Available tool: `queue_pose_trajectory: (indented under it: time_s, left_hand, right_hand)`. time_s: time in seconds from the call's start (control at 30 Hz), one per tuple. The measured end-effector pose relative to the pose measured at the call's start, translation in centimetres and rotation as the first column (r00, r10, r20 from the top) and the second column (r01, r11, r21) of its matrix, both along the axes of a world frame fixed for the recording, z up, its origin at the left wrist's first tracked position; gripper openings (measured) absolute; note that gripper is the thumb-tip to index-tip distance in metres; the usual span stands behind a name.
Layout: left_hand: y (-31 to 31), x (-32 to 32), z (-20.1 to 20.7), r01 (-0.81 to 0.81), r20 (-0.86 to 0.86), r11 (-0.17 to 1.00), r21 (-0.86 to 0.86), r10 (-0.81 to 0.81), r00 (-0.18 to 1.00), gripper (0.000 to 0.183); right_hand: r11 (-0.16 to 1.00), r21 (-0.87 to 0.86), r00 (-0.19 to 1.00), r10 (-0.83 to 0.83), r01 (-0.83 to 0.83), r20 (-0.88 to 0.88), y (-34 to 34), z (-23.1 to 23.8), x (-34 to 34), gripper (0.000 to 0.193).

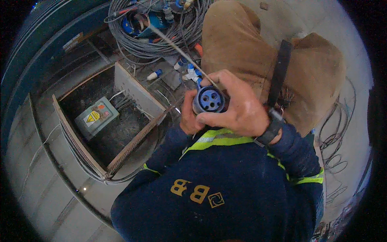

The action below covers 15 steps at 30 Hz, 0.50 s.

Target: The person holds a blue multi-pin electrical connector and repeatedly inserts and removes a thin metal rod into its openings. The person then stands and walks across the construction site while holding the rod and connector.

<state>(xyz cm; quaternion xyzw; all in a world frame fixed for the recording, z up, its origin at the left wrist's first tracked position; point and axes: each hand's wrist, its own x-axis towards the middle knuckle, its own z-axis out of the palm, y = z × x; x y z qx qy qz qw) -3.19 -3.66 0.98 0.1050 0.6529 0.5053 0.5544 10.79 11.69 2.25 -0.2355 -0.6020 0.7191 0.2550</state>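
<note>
So the person's got a round blue connector [211, 99] up in front of their chest, in both hands, with the holed face tipped up toward their eyes. Right hand [244, 107] is gripping it from the right in a C shape, thumb across the near rim and index finger over the far side. Left hand [188, 115] is curled around the other side, though its fingertips are hidden, so no telling how hard it's squeezing.

Looks to me like the handling/checking bit, with the work all at that 1 connector. There's a pale cord [177, 48] slanting down to the hands, but whether it actually goes into the thing, can't tell.

Whatever comes next, I'd say it calls for 1 hand steadying the body so the other can shift its grip, minding that cord.

Around them: a big cable coil [121, 45] up front, a loose blue and white plug [154, 75] near it, and off left a wooden tray [139, 92] with a grey electrical box [98, 117] inside.
</note>
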Motion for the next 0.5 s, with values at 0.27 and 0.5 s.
queue_pose_trajectory:
  time_s: [0.27, 0.5]
  left_hand:
    - [-1.4, -1.4, 3.1, 0.282, -0.167, 0.959, 0.043, -0.271, 0.948, 0.061]
    - [-0.3, -2.6, -0.4, 0.524, -0.113, 0.848, 0.079, -0.514, 0.850, 0.097]
  right_hand:
    - [0.968, -0.217, 0.973, 0.081, -0.128, -0.216, -1.7, 3.2, 0.1, 0.061]
    - [0.837, -0.535, 0.992, 0.125, -0.117, -0.021, -1.7, 3.2, 4.7, 0.065]
